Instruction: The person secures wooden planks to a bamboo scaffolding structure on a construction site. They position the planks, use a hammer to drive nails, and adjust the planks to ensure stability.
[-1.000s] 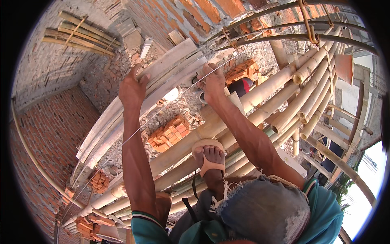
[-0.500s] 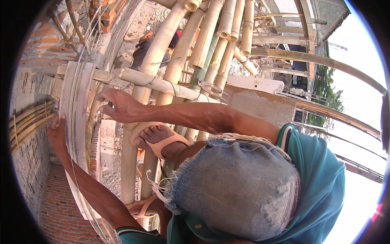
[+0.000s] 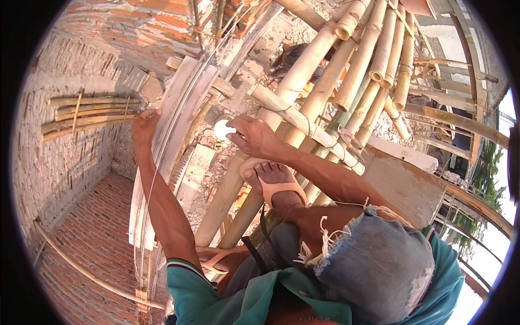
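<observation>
Open from the right hand (image 3: 254, 136) toward nine o'clock, as far as the long pale boards (image 3: 187, 116) (a thin line (image 3: 156, 172) crossing them). Barred from twelve to three by a bamboo crosspiece (image 3: 295, 118), at five by a sandalled foot (image 3: 271, 173). Blocked at three from the left hand (image 3: 145, 121).

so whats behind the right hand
Bamboo poles show beyond the right hand, passing out of sight behind it. A round white thing shows just to its left. Whatever lies directly behind the hand is covered.
</observation>
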Demonstrator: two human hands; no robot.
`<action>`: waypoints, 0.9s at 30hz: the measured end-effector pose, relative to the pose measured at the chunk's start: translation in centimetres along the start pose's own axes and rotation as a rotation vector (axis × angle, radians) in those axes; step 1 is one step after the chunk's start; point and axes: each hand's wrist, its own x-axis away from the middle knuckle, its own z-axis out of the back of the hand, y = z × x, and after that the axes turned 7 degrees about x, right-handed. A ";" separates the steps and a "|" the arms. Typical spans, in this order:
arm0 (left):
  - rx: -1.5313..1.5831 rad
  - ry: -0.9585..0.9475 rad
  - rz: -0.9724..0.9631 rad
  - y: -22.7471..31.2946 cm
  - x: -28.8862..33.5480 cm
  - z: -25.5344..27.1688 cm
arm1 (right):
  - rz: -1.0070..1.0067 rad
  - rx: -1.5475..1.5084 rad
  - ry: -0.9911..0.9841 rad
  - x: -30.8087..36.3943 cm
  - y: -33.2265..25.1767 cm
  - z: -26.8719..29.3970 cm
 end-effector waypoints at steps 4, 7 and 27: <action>0.048 0.120 0.139 2.4 1.0 -1.5 | 0.021 -0.025 0.028 -2.1 0.0 0.2; -0.042 0.089 0.167 4.2 1.4 -2.1 | 0.063 0.122 0.097 -5.1 0.5 -0.1; 0.413 -0.268 0.159 9.4 -7.7 -5.8 | 0.008 0.584 -0.197 -10.2 0.3 0.3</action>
